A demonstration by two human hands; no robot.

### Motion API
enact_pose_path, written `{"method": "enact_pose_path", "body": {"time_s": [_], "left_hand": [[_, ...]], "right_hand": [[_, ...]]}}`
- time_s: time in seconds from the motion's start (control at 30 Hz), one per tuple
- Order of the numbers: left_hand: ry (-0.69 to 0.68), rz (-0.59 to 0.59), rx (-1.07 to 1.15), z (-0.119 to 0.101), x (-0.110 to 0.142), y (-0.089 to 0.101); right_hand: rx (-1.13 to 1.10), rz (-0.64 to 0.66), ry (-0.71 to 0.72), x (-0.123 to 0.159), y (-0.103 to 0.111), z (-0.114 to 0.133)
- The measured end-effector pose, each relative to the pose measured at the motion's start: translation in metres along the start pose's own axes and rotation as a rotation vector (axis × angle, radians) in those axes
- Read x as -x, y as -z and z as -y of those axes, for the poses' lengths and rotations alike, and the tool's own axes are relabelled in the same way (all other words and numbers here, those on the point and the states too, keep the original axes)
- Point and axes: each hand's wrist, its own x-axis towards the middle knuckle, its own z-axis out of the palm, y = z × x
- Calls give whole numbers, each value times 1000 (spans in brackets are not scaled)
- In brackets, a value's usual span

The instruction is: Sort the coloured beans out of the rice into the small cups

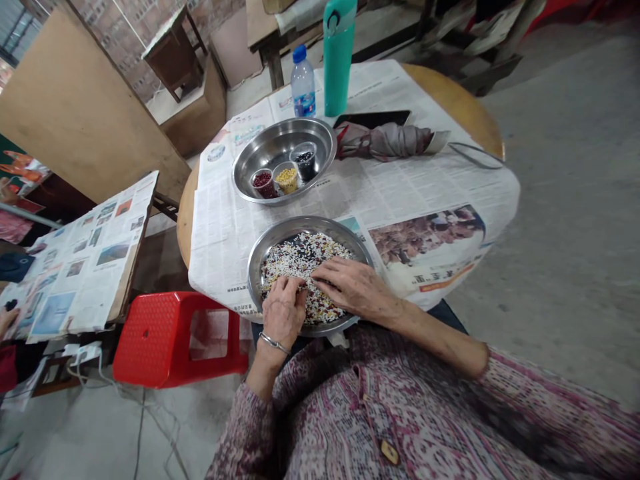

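Left hand [283, 315] pinching down into the mixed beans [305, 273] on a steel plate [310, 228], right hand [353, 288] spread alongside; steel basin [260, 150] of small cups [287, 179] just beyond.

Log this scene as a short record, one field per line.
left hand: fingertips in the mixed beans and grains
right hand: fingers on the same pile
holder: steel plate
beside: steel basin with three small cups of red, yellow and dark grains
surface: newspaper on a round wooden table
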Motion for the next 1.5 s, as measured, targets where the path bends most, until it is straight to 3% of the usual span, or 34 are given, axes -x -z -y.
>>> {"method": "enact_pose_path", "body": {"time_s": [1.5], "left_hand": [[-17,-12,16,-4,3,2]], "right_hand": [[12,-4,-6,3,-2,-1]]}}
